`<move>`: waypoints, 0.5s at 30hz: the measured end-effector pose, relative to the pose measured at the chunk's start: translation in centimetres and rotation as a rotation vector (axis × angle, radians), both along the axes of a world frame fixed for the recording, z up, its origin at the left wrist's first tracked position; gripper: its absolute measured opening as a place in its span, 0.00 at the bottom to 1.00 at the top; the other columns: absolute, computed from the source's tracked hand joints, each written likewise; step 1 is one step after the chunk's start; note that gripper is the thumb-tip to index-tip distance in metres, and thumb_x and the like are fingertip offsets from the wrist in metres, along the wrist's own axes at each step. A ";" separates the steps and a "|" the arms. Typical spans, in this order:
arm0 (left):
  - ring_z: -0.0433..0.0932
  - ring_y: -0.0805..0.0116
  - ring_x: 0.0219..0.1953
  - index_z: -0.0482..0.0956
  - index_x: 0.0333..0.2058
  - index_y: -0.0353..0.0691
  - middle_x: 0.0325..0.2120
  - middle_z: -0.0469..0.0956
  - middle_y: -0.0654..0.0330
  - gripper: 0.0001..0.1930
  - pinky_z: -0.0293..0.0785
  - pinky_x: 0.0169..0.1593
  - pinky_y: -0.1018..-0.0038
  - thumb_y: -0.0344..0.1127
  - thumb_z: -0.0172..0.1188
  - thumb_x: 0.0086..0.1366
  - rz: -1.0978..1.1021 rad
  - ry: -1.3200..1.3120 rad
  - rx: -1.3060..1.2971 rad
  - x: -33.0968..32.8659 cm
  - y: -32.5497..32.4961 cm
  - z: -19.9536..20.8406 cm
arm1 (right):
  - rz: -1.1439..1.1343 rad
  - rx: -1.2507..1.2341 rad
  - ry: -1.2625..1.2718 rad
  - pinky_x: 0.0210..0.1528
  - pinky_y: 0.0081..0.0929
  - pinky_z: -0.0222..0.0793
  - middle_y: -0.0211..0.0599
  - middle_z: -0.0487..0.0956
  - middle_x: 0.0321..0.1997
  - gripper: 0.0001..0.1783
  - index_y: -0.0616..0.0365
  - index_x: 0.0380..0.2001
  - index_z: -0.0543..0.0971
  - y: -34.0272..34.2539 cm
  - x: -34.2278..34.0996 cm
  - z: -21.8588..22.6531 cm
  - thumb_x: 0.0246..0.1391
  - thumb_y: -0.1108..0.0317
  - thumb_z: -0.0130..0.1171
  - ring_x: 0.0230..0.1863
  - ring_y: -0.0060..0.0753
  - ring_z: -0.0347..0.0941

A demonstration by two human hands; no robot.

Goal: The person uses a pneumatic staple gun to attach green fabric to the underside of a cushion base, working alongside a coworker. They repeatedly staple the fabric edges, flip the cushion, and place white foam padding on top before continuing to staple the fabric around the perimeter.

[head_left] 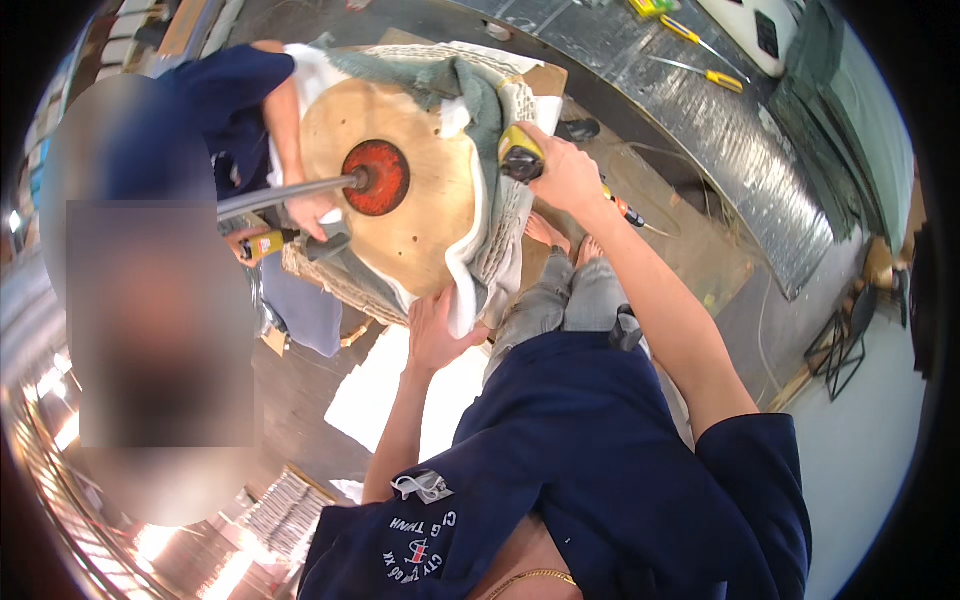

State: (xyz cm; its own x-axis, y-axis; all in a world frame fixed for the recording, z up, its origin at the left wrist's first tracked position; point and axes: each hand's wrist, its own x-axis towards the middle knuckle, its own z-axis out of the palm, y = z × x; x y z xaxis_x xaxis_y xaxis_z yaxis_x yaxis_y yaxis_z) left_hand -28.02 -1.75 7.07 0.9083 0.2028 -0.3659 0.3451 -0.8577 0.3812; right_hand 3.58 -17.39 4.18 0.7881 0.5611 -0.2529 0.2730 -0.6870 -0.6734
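Note:
A round wooden board (pixel 430 235) lies with grey-green fleece fabric (pixel 470 100) and white padding (pixel 463 290) around its edge. A red disc (pixel 385 178) on a metal rod rests on its middle. My left hand (pixel 437 335) grips the white padding at the board's near edge; some fingertips are hidden under it. On the right side, my right hand (pixel 560 170) is closed around a yellow-and-black staple gun (pixel 522 155), next to the fabric edge. Across from me, a co-worker's hand (pixel 312 212) touches the board's left edge, near another yellow-and-black staple gun (pixel 265 245).
The metal rod (pixel 285 195) reaches in from the left over the board. A dark metal worktop (pixel 640 110) at the upper right bears yellow-handled screwdrivers (pixel 722 82). Grey-green cloth (pixel 830 150) hangs at the far right. A thin hose (pixel 765 345) trails down the floor.

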 end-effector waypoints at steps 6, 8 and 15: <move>0.71 0.38 0.60 0.62 0.68 0.31 0.60 0.70 0.37 0.37 0.68 0.63 0.55 0.40 0.64 0.64 -0.014 0.093 -0.180 -0.2 2.0 -1.6 | 0.025 0.332 -0.044 0.51 0.48 0.75 0.57 0.83 0.48 0.39 0.41 0.66 0.72 -4.0 -0.2 -3.3 0.47 0.67 0.66 0.51 0.61 0.79; 0.77 0.40 0.54 0.69 0.65 0.32 0.56 0.77 0.38 0.29 0.72 0.59 0.59 0.35 0.60 0.67 0.061 0.024 -0.372 -0.7 3.9 -2.4 | -0.016 0.407 0.072 0.60 0.34 0.71 0.56 0.80 0.58 0.41 0.50 0.67 0.71 -6.3 -2.6 -2.5 0.46 0.77 0.64 0.62 0.57 0.75; 0.79 0.43 0.48 0.79 0.50 0.41 0.46 0.80 0.45 0.15 0.73 0.50 0.54 0.24 0.55 0.66 0.230 -0.149 -0.177 2.5 8.0 -4.6 | -0.263 0.266 0.184 0.58 0.35 0.72 0.54 0.82 0.53 0.39 0.50 0.68 0.70 -12.9 -13.8 -2.6 0.49 0.76 0.65 0.57 0.56 0.78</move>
